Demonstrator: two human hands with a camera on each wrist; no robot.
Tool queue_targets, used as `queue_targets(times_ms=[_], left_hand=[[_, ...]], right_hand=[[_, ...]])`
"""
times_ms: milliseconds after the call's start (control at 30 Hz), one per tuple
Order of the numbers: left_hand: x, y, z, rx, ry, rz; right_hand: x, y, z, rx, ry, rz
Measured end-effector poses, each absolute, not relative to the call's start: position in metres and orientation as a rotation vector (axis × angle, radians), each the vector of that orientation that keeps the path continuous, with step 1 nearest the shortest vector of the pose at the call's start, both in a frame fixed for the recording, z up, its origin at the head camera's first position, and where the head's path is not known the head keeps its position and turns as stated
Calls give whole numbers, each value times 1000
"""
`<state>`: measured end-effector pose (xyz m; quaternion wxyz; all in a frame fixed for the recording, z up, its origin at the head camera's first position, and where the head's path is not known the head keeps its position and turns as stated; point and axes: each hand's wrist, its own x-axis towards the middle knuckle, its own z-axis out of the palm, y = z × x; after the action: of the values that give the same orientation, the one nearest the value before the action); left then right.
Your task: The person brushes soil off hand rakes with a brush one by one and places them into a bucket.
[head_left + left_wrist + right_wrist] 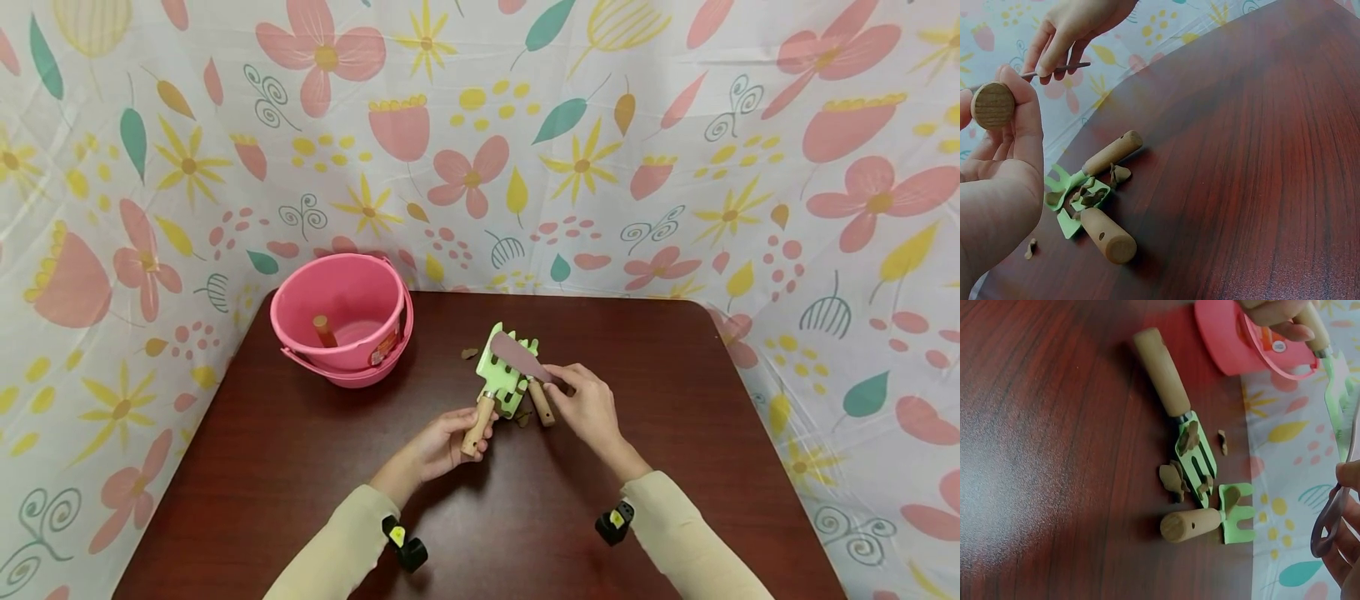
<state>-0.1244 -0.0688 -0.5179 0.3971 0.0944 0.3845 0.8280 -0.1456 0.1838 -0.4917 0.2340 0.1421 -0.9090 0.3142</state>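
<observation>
My left hand [438, 443] grips the wooden handle of a green garden fork [486, 354], its head raised off the table. In my right hand [590, 410], a mauve flat brush [517, 355] is pinched by its handle, which has a hole at the end. The brush lies across the fork's green head in the head view; whether they touch cannot be told. Below them on the table rest a second green fork [1196, 459] and a small green rake [1236, 515], both wooden-handled. Brown dry bits [1172, 479] lie on and around these tools.
A pink bucket [345, 375] stands at the back left of the dark wooden table [480, 533], with a wooden handle [323, 329] sticking up inside. A flower-patterned cloth [480, 233] hangs behind the table. One brown scrap [469, 353] lies left of the tools.
</observation>
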Motion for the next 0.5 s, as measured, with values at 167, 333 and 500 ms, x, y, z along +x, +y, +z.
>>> queue_targets(times_ms=[167,333,500], left_hand=[[-123,-69,-518,240,971,2099],[-123,-70,-519,252,967,2090],[-123,-71,-519,265,965,2078]], right_hand=[[-150,185,-492,366,-2480,840],[-154,186,-491,335,-2456,816],[-156,187,-492,294,-2438,805]])
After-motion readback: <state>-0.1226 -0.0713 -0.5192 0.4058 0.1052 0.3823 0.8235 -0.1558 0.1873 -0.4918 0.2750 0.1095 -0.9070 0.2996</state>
